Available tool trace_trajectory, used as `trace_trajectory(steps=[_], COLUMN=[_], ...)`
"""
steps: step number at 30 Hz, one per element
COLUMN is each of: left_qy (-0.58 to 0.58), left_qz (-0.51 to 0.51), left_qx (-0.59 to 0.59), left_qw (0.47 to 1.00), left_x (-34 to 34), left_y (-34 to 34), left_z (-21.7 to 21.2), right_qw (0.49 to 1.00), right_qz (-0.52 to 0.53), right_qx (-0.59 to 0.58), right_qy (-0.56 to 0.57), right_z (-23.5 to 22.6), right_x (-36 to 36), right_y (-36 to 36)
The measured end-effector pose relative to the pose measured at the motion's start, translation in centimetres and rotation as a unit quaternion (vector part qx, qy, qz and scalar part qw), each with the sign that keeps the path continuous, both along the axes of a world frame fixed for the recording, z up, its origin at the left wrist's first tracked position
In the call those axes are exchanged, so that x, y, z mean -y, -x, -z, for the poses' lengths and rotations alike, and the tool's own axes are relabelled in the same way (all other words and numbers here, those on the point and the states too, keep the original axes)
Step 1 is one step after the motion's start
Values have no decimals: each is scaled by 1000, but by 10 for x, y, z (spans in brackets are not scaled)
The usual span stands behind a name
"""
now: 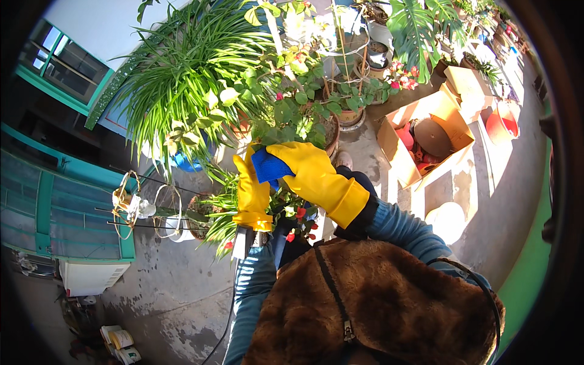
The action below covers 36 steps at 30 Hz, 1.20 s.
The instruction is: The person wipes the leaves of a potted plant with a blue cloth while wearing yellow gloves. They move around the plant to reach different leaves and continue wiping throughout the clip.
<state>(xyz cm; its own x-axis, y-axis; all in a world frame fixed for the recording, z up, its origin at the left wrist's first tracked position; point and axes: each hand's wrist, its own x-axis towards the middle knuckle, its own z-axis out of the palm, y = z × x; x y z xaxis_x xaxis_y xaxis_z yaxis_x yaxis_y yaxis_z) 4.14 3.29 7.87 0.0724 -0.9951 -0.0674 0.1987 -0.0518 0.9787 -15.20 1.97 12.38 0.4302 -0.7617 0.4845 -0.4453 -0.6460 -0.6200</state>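
Note:
Both my hands wear yellow rubber gloves and meet among the leaves of a potted plant (292,115). My right hand (319,176) is closed on a blue cloth (269,167), which is bunched at its fingertips. Just left of it, my left hand (252,191) points upward with its fingers bent in against the cloth's edge. Whatever those fingers pinch is hidden by the cloth and the glove. Red flowers (300,213) and green leaves show below, between my forearms.
A spider plant (188,79) spreads at the upper left. An open cardboard box (398,121) with red and brown things stands on the right, near a red bucket (502,123). Wire rings on thin rods (167,210) stick out at the left. A white cabinet (91,277) stands beyond.

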Motion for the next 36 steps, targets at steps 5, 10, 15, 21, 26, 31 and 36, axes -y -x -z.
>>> trace_trajectory(steps=[5,10,15,21,26,31,36], left_qy=[-2,-18,35,26,50,108,44], left_qz=[10,-22,0,8,28,48,32], left_qx=[-158,-121,32,-63,-1,6,-35], left_qw=[987,992,999,998,998,993,998], left_x=[1,-4,-7,-5,-11,-14,-10], left_y=[-6,1,2,11,14,16,-10], left_z=[8,0,1,23,14,13,40], right_qw=[999,999,999,999,998,997,986], right_qz=[-43,-38,-8,-13,-18,-38,-115], right_qx=[9,14,44,45,7,8,15], right_qy=[17,18,9,-19,-60,-65,-119], right_z=[1,3,7,10,12,14,5], right_x=[-9,-10,-3,-1,-3,-4,-4], right_y=[-1,1,-3,-10,-9,-9,0])
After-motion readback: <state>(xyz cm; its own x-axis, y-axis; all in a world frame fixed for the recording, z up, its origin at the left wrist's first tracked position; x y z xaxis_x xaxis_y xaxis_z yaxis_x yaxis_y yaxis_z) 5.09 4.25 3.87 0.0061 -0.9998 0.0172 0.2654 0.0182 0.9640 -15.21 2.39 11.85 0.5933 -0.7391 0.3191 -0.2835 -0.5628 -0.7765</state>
